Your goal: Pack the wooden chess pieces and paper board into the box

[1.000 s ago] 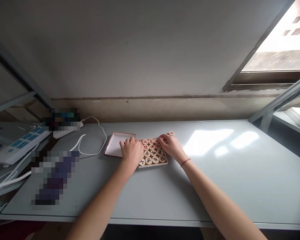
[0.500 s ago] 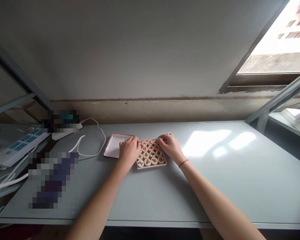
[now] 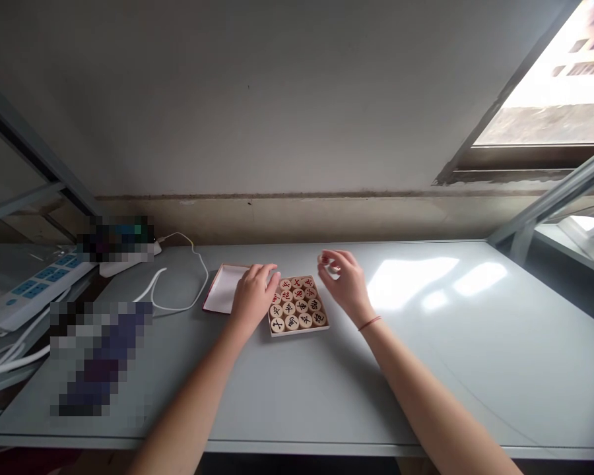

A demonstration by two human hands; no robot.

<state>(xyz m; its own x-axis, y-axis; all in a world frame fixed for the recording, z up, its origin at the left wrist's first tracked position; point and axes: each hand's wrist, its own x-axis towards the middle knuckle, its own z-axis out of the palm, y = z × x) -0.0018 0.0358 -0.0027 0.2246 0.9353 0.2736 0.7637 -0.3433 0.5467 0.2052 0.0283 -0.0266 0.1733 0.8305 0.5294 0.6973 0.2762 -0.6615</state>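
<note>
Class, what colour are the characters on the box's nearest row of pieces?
Black; the pieces show best in the head view.

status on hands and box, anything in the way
Left hand open beside box. Right hand seemingly pinching a piece. Box open, pieces in rows. Left hand overlaps lid.

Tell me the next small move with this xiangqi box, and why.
I'd probably ease the left hand clear of the xiangqi box: it hides the far left corner, while the spots in view all hold xiangqi pieces. The right hand seems to pinch another piece, so that corner seems worth checking for a gap.
</note>
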